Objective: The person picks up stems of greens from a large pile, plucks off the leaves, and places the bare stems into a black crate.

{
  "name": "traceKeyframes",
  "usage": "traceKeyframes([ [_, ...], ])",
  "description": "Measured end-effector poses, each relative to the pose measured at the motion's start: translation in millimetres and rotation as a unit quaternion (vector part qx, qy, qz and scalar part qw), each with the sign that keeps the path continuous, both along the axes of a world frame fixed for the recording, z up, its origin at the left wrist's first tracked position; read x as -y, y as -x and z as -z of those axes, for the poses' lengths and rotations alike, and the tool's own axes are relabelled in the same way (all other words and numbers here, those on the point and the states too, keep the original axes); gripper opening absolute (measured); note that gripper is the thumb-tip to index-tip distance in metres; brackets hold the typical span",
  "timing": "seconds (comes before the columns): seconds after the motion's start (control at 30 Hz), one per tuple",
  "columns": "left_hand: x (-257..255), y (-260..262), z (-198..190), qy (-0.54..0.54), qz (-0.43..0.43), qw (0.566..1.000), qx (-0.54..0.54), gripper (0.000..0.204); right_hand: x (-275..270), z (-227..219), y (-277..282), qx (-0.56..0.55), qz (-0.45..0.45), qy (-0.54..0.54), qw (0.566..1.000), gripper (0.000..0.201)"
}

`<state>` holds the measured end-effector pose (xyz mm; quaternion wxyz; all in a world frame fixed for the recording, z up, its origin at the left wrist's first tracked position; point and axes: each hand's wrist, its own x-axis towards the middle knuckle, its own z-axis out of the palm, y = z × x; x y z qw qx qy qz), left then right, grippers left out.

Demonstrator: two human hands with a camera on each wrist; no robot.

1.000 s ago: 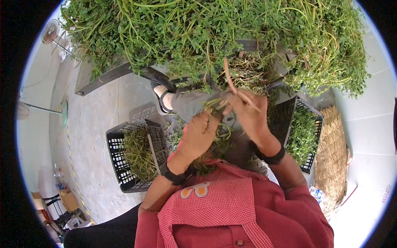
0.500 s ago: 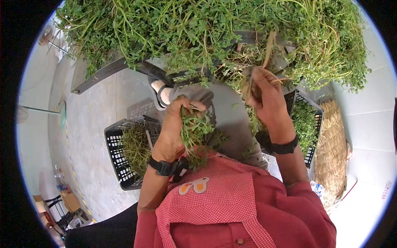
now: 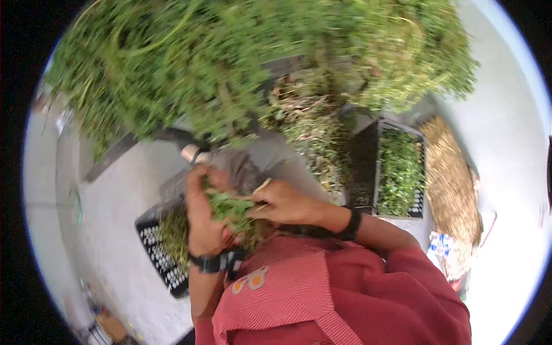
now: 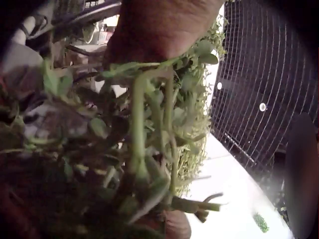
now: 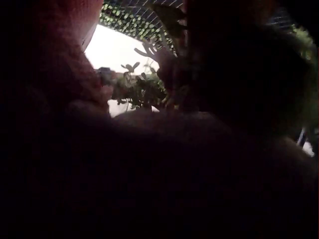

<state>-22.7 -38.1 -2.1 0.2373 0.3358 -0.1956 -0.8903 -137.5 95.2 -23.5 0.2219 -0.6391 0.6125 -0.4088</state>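
Observation:
My left hand [image 3: 202, 215] grips a bunch of leafy green stems [image 3: 233, 210] over my lap. Seen from the left wrist, several thick stems [image 4: 138, 119] with small oval leaves hang below the hand. The right hand [image 3: 287, 202] has come in from the right, its fingers curled and pinching stems at the bunch's right side. A pale stem end shows by its thumb. The right wrist view is mostly dark, with a few leaves [image 5: 144, 92] against a bright patch.
A large heap of green plants [image 3: 172, 63] covers the table ahead. Below its edge lies a pile of loose stems and roots [image 3: 316, 132]. Black crates stand on both sides, the left crate [image 3: 154, 250] with stems and the right crate [image 3: 422, 172] with greens. A straw bundle [image 3: 451, 184] stands farther right.
The right hand has moved from the loose stem pile, where it held pale stems, back to the bunch. My left hand has shifted left with its bunch, and the head view has turned.

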Motion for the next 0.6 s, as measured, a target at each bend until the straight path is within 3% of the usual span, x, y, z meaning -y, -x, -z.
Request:
traceKeyframes([
  [0.03, -0.2, 4.4, -9.8, 0.020, -0.043, 0.998, 0.049, 0.015, -2.4, -9.7, 7.9, -0.013, 0.027, -0.003, 1.000, 0.027],
  [0.07, 3.0, 5.0, -14.5, 0.042, -0.090, 0.990, 0.099, 0.016, -4.0, -24.5, 15.6, 0.102, 0.039, -0.104, 0.988, 0.028],
  [0.1, 27.8, -15.2, 7.7, 0.088, -0.025, 0.995, -0.049, 0.017, -5.2, -33.2, 21.3, 0.221, 0.047, -0.197, 0.954, 0.029],
  [0.13, 37.1, -20.4, 7.7, 0.056, -0.056, 0.992, -0.096, 0.018, -7.9, -17.1, 26.3, 0.313, 0.069, -0.113, 0.940, 0.030],
  [0.17, 40.8, -24.7, 4.1, 0.056, -0.045, 0.992, -0.100, 0.018, -13.2, -29.1, 33.0, 0.311, 0.079, -0.109, 0.941, 0.030],
  [0.23, 42.7, -32.9, -2.9, 0.060, -0.023, 0.983, -0.171, 0.022, -22.4, -53.1, 51.6, 0.452, 0.097, -0.031, 0.886, 0.030],
  [0.27, 38.6, -33.2, -2.0, 0.058, -0.017, 0.983, -0.172, 0.022, -22.7, -49.6, 60.8, 0.510, 0.056, 0.019, 0.858, 0.023],
  [0.3, 32.0, -32.9, -1.8, 0.082, -0.009, 0.984, -0.158, 0.025, -25.3, -54.8, 65.8, 0.510, 0.060, 0.021, 0.858, 0.023],
  [0.37, 17.6, -28.5, -1.3, 0.108, -0.009, 0.984, -0.141, 0.029, -30.1, -72.5, 71.3, 0.592, 0.082, 0.068, 0.799, 0.018],
  [0.43, 1.5, -23.2, -1.8, 0.072, 0.004, 0.996, -0.044, 0.035, -27.8, -57.8, 75.2, 0.460, 0.158, 0.133, 0.864, 0.016],
  [0.5, -18.4, -12.9, -13.4, 0.027, -0.023, 0.999, 0.038, 0.035, -29.2, -57.6, 74.9, 0.524, 0.128, 0.123, 0.833, 0.014],
  [0.53, -17.5, -13.3, -9.6, 0.047, 0.011, 0.999, 0.020, 0.032, -31.0, -55.6, 76.7, 0.531, 0.107, 0.116, 0.833, 0.014],
  [0.57, -16.5, -13.1, -5.4, 0.065, 0.049, 0.997, 0.001, 0.029, -34.2, -52.4, 79.1, 0.579, 0.052, 0.104, 0.807, 0.017],
  [0.6, -18.7, -10.4, -7.3, 0.068, 0.033, 0.997, 0.004, 0.029, -34.4, -50.9, 79.5, 0.623, -0.001, 0.091, 0.776, 0.021],
])
